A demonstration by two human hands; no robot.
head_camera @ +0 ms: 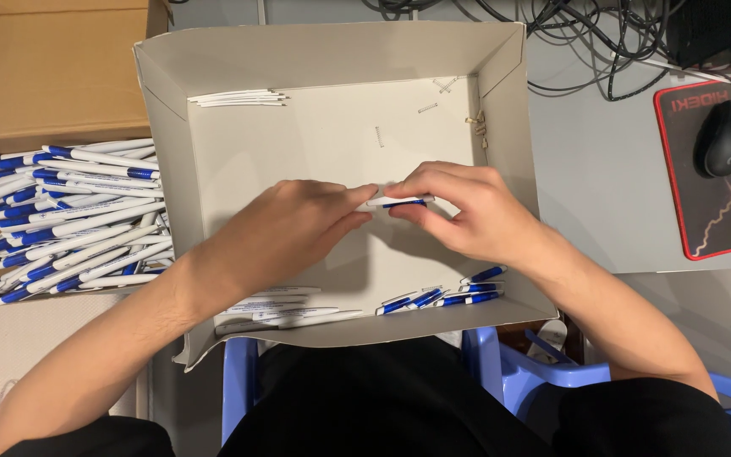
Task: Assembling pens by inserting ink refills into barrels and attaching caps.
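Note:
My left hand [294,227] and my right hand [460,207] meet over the middle of a shallow white cardboard tray [501,59]. Together they hold one white and blue pen [399,201] level between their fingertips. White pen barrels [285,313] lie at the tray's near left edge. Several blue pen parts [446,296] lie at its near right edge. A few thin white refills [239,98] rest in the far left corner.
A brown cardboard box [52,68] on the left holds a heap of several white and blue pens [69,220]. On the right are a black mouse [725,137] on a red-edged pad [674,195] and tangled cables [602,34]. Blue plastic stools [518,372] stand below.

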